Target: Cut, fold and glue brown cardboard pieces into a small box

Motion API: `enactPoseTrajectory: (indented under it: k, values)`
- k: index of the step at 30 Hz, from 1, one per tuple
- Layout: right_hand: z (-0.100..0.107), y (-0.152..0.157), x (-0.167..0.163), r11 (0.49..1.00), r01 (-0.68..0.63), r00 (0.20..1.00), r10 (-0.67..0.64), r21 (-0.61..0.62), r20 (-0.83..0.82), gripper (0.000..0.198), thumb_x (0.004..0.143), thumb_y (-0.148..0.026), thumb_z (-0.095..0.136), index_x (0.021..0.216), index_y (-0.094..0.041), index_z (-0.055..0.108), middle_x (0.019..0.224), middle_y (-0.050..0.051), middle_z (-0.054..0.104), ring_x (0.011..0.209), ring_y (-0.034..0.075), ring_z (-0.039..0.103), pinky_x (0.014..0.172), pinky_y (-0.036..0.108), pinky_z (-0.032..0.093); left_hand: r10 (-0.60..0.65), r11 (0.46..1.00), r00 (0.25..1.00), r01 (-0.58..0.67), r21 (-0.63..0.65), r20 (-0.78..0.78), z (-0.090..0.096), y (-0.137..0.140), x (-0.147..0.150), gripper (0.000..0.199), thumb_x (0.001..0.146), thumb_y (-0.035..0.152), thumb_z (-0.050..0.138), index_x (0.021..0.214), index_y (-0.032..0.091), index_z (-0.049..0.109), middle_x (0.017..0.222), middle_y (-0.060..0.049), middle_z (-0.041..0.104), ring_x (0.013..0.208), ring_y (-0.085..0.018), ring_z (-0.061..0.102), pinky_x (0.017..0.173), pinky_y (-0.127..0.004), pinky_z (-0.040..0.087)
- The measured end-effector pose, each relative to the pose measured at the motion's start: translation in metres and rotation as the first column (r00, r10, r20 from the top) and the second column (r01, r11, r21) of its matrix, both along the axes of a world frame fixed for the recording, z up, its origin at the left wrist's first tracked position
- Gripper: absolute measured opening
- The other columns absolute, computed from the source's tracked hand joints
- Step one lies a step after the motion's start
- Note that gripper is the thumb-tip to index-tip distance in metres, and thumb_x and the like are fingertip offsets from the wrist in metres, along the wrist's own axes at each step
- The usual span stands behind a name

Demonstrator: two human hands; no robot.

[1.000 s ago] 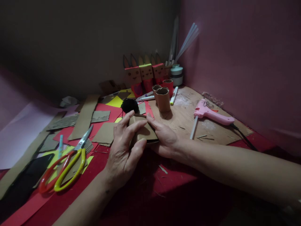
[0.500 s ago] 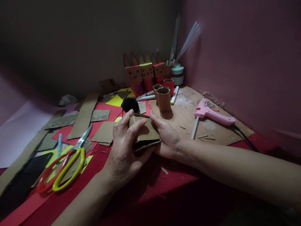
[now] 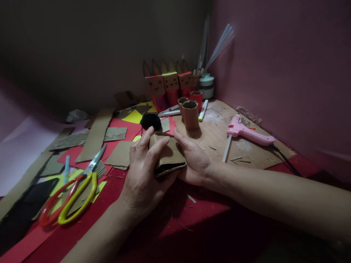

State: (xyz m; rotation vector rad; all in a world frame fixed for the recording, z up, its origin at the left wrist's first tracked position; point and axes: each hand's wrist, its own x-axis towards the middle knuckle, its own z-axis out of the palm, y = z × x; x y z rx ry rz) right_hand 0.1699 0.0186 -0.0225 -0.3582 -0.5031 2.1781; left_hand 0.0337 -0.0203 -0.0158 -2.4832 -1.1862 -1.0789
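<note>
A small folded cardboard box (image 3: pixel 170 155) is held between both hands, its dark opening showing on the near side. My left hand (image 3: pixel 145 168) grips it from the left, with fingers bent over its top. From the right, my right hand (image 3: pixel 194 160) presses its palm and fingers against the box; part of those fingers is hidden behind and under it. Just beyond the left fingertips lies a ball of black yarn (image 3: pixel 150 122). Cardboard tubes (image 3: pixel 191 116) stand upright behind the box.
Scissors (image 3: pixel 78 190) with red and yellow handles lie at left among cardboard and paper scraps. A pink glue gun (image 3: pixel 249 133) rests on a board (image 3: pixel 216 140) at right. Rabbit-faced cardboard figures (image 3: pixel 155 86), a lidded jar (image 3: pixel 206 87) and glue sticks (image 3: pixel 221 45) stand at the back.
Both hands keep hold of the cardboard box in nearly the same pose. The view has shifted very slightly, so the scissors and scraps appear a little further left.
</note>
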Motion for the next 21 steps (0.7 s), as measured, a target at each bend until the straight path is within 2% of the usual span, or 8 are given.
enactPoseTrajectory:
  k: [5, 8, 10, 12, 14, 21]
  values:
    - [-0.001, 0.001, 0.000, 1.000, -0.010, 1.000, 0.010, 0.019, 0.000, 0.047, 0.101, -0.047, 0.032, 0.105, -0.017, 0.068, 0.088, 0.008, 0.072, 0.086, 0.021, 0.067, 0.090, 0.039, 0.049, 0.005, 1.000, 1.000, -0.005, 0.016, -0.016, 0.000, -0.001, 0.000, 0.064, 0.081, 0.021, 0.071, 0.137, 0.022, 0.042, 0.147, -0.022, 0.040, 0.136, -0.039, 0.039, 0.107, -0.060, 0.036]
    - [-0.002, 0.001, -0.001, 0.999, -0.035, 0.999, 0.035, 0.006, 0.023, 0.047, 0.100, -0.048, 0.034, 0.106, -0.017, 0.068, 0.089, 0.008, 0.072, 0.086, 0.022, 0.067, 0.089, 0.041, 0.050, -0.015, 0.999, 1.000, 0.015, -0.034, 0.002, 0.001, -0.002, -0.003, 0.066, 0.082, 0.031, 0.071, 0.141, 0.026, 0.040, 0.150, -0.019, 0.037, 0.138, -0.038, 0.036, 0.108, -0.060, 0.036]
    - [-0.002, 0.002, -0.001, 0.999, -0.033, 0.999, 0.033, -0.009, 0.038, 0.045, 0.100, -0.048, 0.036, 0.106, -0.017, 0.068, 0.088, 0.008, 0.072, 0.085, 0.022, 0.068, 0.089, 0.040, 0.051, -0.057, 0.993, 0.998, 0.060, -0.098, 0.038, 0.003, -0.003, -0.006, 0.063, 0.087, 0.044, 0.063, 0.143, 0.029, 0.039, 0.152, -0.016, 0.036, 0.140, -0.037, 0.033, 0.109, -0.060, 0.034]
    - [-0.002, 0.002, -0.001, 1.000, -0.010, 0.999, 0.012, -0.028, 0.053, 0.042, 0.100, -0.047, 0.037, 0.106, -0.018, 0.068, 0.088, 0.007, 0.072, 0.084, 0.021, 0.068, 0.087, 0.040, 0.052, -0.071, 0.984, 0.992, 0.086, -0.158, 0.103, 0.004, -0.003, -0.008, 0.053, 0.094, 0.049, 0.049, 0.144, 0.032, 0.041, 0.153, -0.012, 0.037, 0.142, -0.034, 0.032, 0.112, -0.059, 0.030]
    - [-0.001, 0.002, -0.001, 0.999, 0.019, 0.998, -0.016, -0.049, 0.065, 0.039, 0.100, -0.046, 0.040, 0.107, -0.019, 0.067, 0.088, 0.006, 0.072, 0.083, 0.021, 0.068, 0.085, 0.039, 0.053, -0.052, 0.976, 0.985, 0.086, -0.201, 0.166, 0.006, -0.004, -0.010, 0.045, 0.098, 0.044, 0.040, 0.142, 0.035, 0.044, 0.152, -0.008, 0.040, 0.143, -0.030, 0.033, 0.115, -0.056, 0.027]
    - [0.001, 0.002, -0.002, 0.995, 0.005, 0.999, -0.001, -0.100, 0.046, 0.041, 0.101, -0.045, 0.037, 0.110, -0.018, 0.067, 0.087, 0.006, 0.072, 0.082, 0.020, 0.068, 0.083, 0.037, 0.054, -0.023, 0.959, 0.961, 0.100, -0.266, 0.277, 0.012, -0.007, -0.008, 0.040, 0.098, 0.035, 0.044, 0.137, 0.038, 0.049, 0.147, 0.001, 0.047, 0.142, -0.024, 0.035, 0.118, -0.044, 0.030]
